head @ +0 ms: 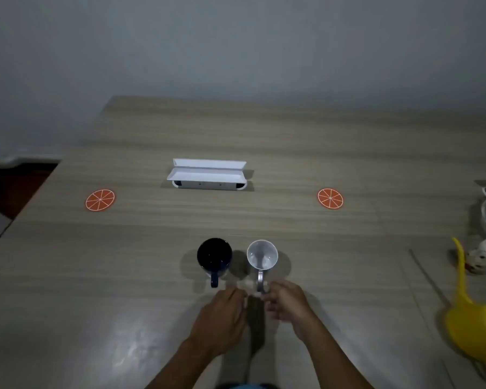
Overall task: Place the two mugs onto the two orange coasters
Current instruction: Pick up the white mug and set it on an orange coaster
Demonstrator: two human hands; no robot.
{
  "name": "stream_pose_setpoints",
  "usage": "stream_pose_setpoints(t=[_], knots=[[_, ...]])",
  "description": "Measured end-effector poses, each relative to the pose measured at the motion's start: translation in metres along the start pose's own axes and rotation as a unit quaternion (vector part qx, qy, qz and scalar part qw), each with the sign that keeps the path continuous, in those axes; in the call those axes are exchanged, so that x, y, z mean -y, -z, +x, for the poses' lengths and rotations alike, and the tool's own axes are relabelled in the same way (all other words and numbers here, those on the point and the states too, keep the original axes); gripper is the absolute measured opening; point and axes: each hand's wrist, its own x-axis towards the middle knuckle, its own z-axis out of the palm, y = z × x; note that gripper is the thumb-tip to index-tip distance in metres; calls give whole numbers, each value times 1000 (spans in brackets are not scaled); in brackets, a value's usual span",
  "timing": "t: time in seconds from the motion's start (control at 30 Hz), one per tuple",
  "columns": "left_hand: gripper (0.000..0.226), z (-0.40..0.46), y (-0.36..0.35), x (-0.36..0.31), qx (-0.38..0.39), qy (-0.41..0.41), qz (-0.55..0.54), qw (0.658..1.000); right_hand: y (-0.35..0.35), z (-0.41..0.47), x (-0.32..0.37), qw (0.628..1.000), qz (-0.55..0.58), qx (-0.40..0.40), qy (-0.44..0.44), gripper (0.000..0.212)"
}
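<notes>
Your two forearms come up from the bottom edge bare, with no sleeve, watch, band or ring showing on either. Your left hand [222,318] and right hand [286,301] wear no gloves, and motion blur smears the fingers, so nails and finer marks cannot be made out. Between your forearms, at the very bottom edge, a thin sliver of blue cloth [244,386] shows, seemingly part of your clothing, though too little is visible to tell which garment it is.
</notes>
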Motion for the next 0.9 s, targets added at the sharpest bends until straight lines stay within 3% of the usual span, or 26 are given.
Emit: stream_pose_setpoints(t=[0.17,0.3,0.5,0.9], knots=[[78,4,-16,11,108,53,84,989,-2,3,3,991,52,101,-75,31],[99,2,-32,15,193,85,142,967,-9,5,9,989,62,111,-81,44],[101,3,-37,15,183,80,161,967,-1,5,10,998,53,23,-32,46],[101,39,-44,-20,187,52,133,972,47,2,23,996,74,-42,40,48]])
